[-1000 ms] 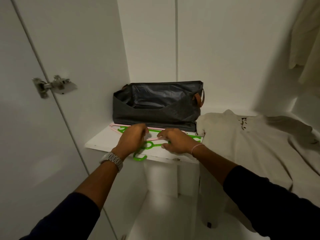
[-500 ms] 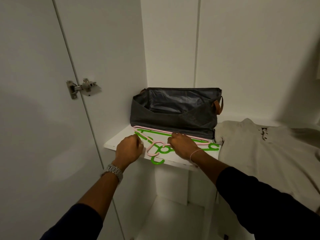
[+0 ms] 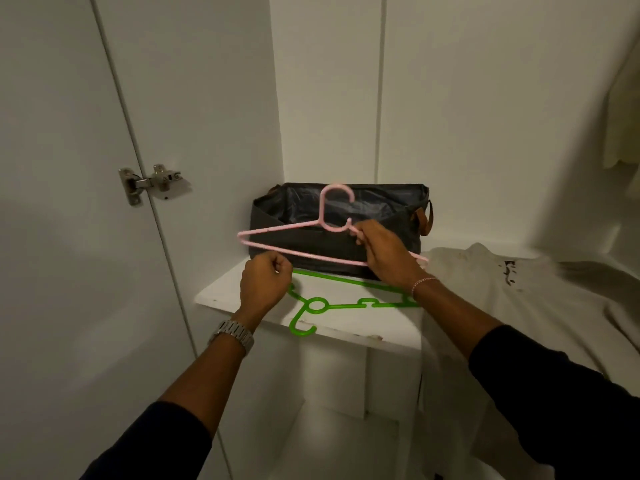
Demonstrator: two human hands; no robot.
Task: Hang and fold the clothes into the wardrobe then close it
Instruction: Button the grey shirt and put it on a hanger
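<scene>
A pink hanger (image 3: 308, 252) stands upright above the white shelf (image 3: 221, 294), hook up, in front of a dark grey bag. My right hand (image 3: 384, 252) grips it near the neck and right shoulder. My left hand (image 3: 265, 280) is curled at the pink hanger's lower bar; whether it holds the bar is unclear. A green hanger (image 3: 346, 303) lies flat on the shelf below, its hook over the front edge. A beige shirt (image 3: 512, 303) lies spread to the right, draped over the shelf edge.
The dark grey fabric bag (image 3: 294, 213) with a brown handle sits at the shelf's back. The wardrobe door (image 3: 62, 237) stands open on the left, its metal hinge (image 3: 152, 181) showing. A pale garment (image 3: 623, 116) hangs at the far right.
The pink hanger has come up off the shelf and off the green hanger, now upright in my right hand. My left hand stays by its lower bar. The view shifted left.
</scene>
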